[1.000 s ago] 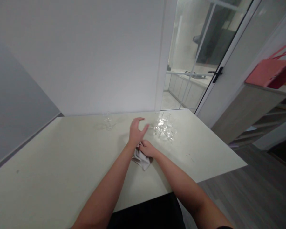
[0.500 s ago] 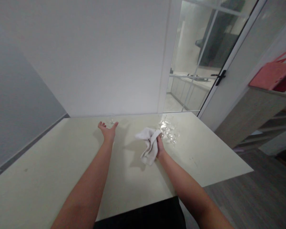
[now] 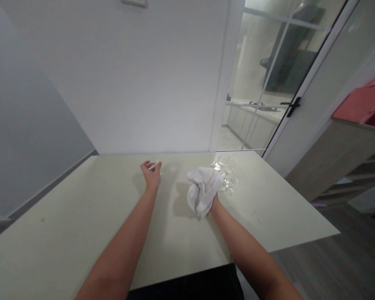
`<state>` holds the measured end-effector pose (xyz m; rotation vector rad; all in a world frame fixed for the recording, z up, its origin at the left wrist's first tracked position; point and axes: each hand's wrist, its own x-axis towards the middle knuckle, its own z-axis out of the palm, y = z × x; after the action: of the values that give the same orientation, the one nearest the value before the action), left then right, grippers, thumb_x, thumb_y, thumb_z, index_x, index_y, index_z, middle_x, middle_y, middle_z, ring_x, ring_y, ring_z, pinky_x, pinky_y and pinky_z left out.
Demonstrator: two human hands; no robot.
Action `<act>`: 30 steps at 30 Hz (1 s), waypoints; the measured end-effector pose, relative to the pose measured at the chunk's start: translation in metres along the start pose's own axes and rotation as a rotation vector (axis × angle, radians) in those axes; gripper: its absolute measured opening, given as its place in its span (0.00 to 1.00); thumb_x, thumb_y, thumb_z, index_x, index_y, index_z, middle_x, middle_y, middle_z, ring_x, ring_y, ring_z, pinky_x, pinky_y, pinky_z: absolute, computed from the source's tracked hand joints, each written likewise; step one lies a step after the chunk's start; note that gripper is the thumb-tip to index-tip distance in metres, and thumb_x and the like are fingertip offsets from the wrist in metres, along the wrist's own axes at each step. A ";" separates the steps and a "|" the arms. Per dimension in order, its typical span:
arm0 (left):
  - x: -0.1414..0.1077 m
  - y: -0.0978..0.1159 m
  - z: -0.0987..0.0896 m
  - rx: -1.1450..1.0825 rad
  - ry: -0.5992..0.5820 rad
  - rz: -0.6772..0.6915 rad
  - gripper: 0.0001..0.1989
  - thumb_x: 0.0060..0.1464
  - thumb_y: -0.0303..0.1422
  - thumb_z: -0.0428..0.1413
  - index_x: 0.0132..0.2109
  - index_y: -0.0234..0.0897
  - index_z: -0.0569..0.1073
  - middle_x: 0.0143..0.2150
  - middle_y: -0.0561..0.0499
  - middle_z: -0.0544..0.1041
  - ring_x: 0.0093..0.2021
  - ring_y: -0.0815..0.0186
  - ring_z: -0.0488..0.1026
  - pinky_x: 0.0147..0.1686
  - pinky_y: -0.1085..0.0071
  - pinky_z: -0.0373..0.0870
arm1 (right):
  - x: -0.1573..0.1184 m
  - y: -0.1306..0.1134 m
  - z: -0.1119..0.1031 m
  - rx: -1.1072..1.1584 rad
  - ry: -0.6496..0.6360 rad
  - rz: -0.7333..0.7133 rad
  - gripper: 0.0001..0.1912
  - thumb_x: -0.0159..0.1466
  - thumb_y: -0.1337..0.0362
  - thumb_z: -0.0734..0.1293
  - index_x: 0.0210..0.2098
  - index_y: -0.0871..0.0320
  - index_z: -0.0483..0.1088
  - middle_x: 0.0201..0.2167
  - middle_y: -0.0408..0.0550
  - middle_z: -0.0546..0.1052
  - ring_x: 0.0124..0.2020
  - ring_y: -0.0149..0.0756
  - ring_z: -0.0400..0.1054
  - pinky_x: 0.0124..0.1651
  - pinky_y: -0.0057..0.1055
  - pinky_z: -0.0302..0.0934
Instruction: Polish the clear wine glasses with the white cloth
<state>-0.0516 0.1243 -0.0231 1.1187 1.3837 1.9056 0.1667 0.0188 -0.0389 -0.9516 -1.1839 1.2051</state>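
Note:
Near the far edge of the pale table (image 3: 96,216), my left hand (image 3: 152,178) has its fingers closed around a small clear glass (image 3: 153,166). Most of that glass is hidden by the fingers, and its exact shape is hard to see. My right hand (image 3: 215,203) grips a crumpled white cloth (image 3: 202,189) above the table's middle; the cloth covers most of the fingers. Just beyond and to the right of the cloth stands a cluster of several clear glasses (image 3: 227,170), overlapping in view.
A white wall (image 3: 153,91) rises behind the table. To the right are a glass-paned door (image 3: 253,79) with a black handle (image 3: 292,106), and a wooden shelf unit (image 3: 325,154) bearing a pink bag (image 3: 359,104). Table corner juts out at lower right.
My left hand has closed from spread fingers onto the clear glass at the far edge. The cloth in my right hand has turned and bunched. The whole view has shifted slightly.

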 end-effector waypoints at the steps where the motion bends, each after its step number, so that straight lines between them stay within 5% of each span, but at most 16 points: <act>1: -0.009 0.005 0.001 -0.038 -0.026 0.006 0.25 0.47 0.38 0.59 0.49 0.39 0.59 0.43 0.50 0.66 0.31 0.74 0.71 0.33 0.75 0.68 | -0.002 -0.001 0.002 0.059 0.029 0.023 0.28 0.57 0.38 0.52 0.41 0.49 0.67 0.39 0.52 0.75 0.43 0.45 0.69 0.41 0.45 0.64; 5: -0.052 0.034 0.003 -0.089 -0.237 0.047 0.24 0.51 0.43 0.54 0.53 0.42 0.61 0.45 0.50 0.67 0.27 0.76 0.70 0.28 0.77 0.68 | -0.009 -0.002 0.015 0.261 0.042 0.126 0.30 0.59 0.39 0.48 0.41 0.54 0.68 0.39 0.55 0.76 0.39 0.45 0.70 0.38 0.43 0.65; 10: -0.096 0.064 -0.006 0.194 -0.941 0.149 0.23 0.51 0.42 0.54 0.53 0.40 0.68 0.40 0.50 0.73 0.25 0.74 0.68 0.26 0.76 0.66 | -0.010 0.008 0.021 0.376 0.095 0.140 0.20 0.60 0.49 0.56 0.39 0.57 0.68 0.33 0.50 0.77 0.37 0.41 0.72 0.39 0.36 0.66; 12: -0.103 0.065 -0.009 0.314 -1.071 0.168 0.23 0.52 0.42 0.54 0.53 0.39 0.69 0.37 0.50 0.75 0.25 0.72 0.68 0.26 0.76 0.65 | -0.009 0.014 0.019 0.372 0.136 0.131 0.16 0.56 0.53 0.63 0.37 0.58 0.67 0.29 0.47 0.77 0.32 0.39 0.72 0.36 0.34 0.66; 19: -0.112 0.048 -0.018 0.384 -0.996 0.220 0.29 0.53 0.37 0.53 0.60 0.41 0.57 0.42 0.50 0.75 0.27 0.71 0.69 0.31 0.73 0.66 | -0.007 0.014 0.019 0.280 0.234 -0.028 0.15 0.49 0.59 0.72 0.35 0.58 0.69 0.27 0.41 0.75 0.26 0.31 0.68 0.30 0.26 0.63; 23: -0.118 0.042 -0.017 0.470 -0.953 0.384 0.32 0.45 0.33 0.58 0.58 0.42 0.59 0.48 0.48 0.72 0.37 0.66 0.71 0.38 0.70 0.67 | -0.006 0.010 0.021 0.298 0.340 -0.060 0.15 0.51 0.57 0.71 0.35 0.57 0.69 0.28 0.41 0.75 0.28 0.31 0.69 0.33 0.28 0.64; 30: -0.116 0.026 -0.015 0.558 -0.904 0.460 0.11 0.56 0.35 0.50 0.45 0.40 0.69 0.37 0.50 0.74 0.35 0.65 0.71 0.37 0.70 0.66 | -0.001 0.014 0.012 0.309 0.493 -0.013 0.19 0.49 0.57 0.72 0.38 0.56 0.69 0.33 0.42 0.77 0.32 0.32 0.71 0.37 0.29 0.66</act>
<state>-0.0027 0.0159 -0.0368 2.3449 1.1644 0.9499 0.1522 0.0193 -0.0507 -0.9311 -0.5933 1.0256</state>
